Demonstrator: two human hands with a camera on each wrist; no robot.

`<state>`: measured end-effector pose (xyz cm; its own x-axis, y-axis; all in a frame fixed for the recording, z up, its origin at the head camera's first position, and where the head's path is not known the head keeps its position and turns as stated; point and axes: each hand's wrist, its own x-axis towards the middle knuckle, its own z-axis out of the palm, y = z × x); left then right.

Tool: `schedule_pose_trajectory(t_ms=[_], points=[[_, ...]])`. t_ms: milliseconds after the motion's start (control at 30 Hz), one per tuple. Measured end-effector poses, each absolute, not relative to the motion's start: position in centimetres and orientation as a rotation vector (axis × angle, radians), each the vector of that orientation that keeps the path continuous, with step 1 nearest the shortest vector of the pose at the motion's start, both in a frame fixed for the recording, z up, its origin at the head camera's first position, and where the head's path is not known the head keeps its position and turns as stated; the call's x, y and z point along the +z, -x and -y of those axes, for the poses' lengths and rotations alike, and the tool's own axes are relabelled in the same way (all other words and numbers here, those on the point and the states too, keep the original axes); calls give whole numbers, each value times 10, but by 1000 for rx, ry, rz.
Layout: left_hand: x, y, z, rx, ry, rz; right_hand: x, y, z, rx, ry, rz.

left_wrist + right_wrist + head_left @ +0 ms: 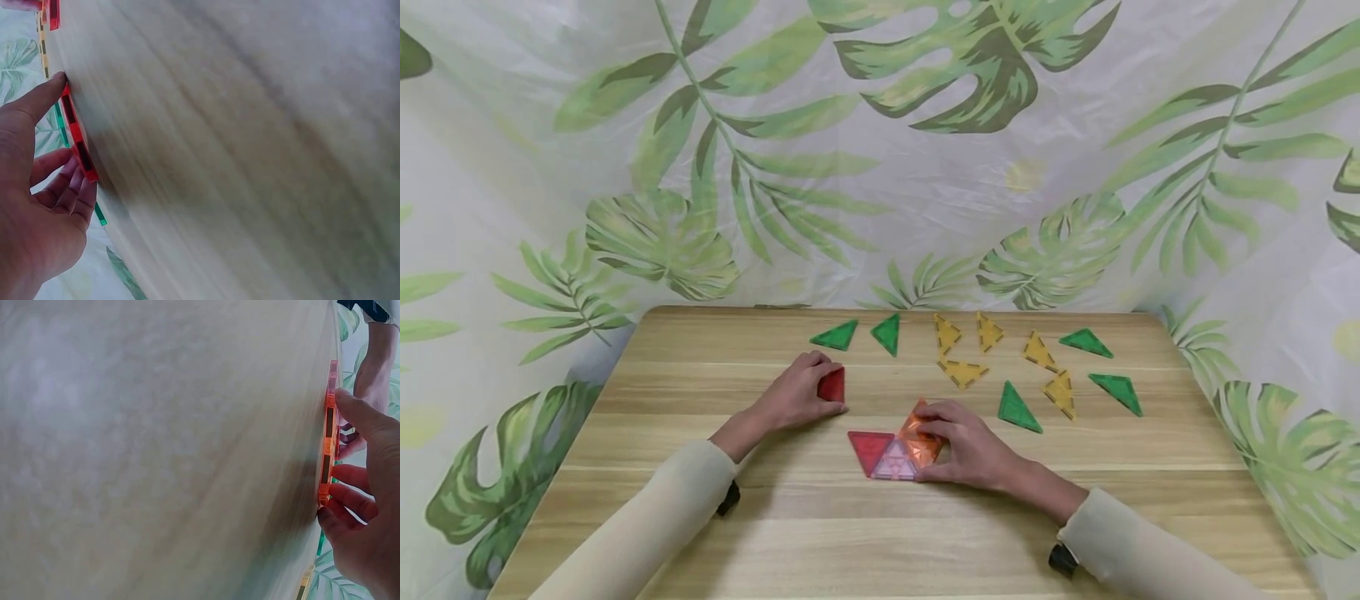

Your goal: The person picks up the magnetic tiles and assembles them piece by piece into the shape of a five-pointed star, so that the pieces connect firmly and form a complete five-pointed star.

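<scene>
My left hand [792, 392] pinches a red magnetic tile [832, 386] between thumb and fingers at the table surface. In the left wrist view, that tile's red edge [79, 137] shows between thumb and fingertips. To the right, my right hand [976, 450] holds orange magnetic tiles [922, 451], its thumb at the lower end and its fingers over the upper part, hiding some of them. The orange edge [326, 456] appears in the right wrist view. Left of the orange lies a pale purple triangular tile [893, 464], then a red triangular tile [870, 450], edges meeting in a row.
Toward the back lie two green triangular tiles [837, 335]. Several yellow triangular tiles [964, 372] are scattered behind the right hand, with more green tiles [1018, 408] farther right. A leaf-patterned cloth [925, 200] hangs behind the wooden table [887, 550].
</scene>
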<state>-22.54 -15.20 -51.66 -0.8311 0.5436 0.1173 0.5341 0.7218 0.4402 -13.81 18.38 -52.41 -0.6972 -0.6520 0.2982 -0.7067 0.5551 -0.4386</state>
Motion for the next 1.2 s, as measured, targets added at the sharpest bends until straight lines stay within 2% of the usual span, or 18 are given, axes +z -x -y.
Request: schedule_pose_trajectory(t_ms=[367,767,1200], points=[[-508,230,153,824,-1023,-2697,-525,138,-183,849,-1156,2716],[-487,240,140,729,-1402,-2364,-526,140,-185,861,-1170,2666],[-481,250,118,530,-1472,-2173,-531,143,-187,884,-1197,2621]])
